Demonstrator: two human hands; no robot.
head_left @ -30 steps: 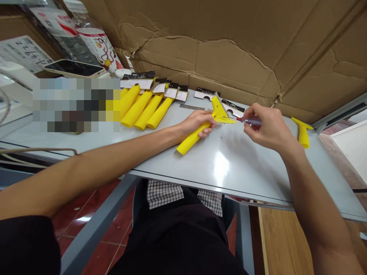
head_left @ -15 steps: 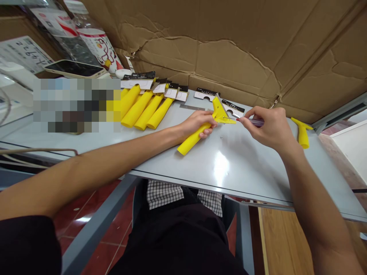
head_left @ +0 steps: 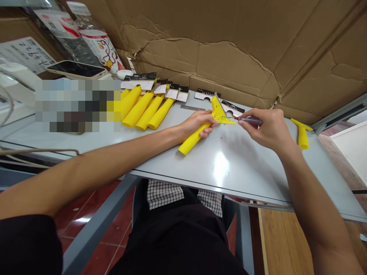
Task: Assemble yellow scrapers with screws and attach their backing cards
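Observation:
My left hand wraps round the yellow handle of a scraper, whose flared head points away to the right above the table. Thumb and fingers of my right hand pinch the clear reddish handle of a screwdriver. Its thin shaft runs left to the scraper's head, its tip at or near a small screw there. Just below the head, a tiny metal screw or nut lies on the grey table.
Several yellow scrapers with black-and-white cards lie at left. Behind the head are a metal strip and two loose cards. One yellow scraper piece lies at right. A phone and bottle stand back left; cardboard walls the rear.
My right fingers have shifted on the screwdriver, and its handle has turned to show more of its reddish side. The scraper stays almost in place in my left hand.

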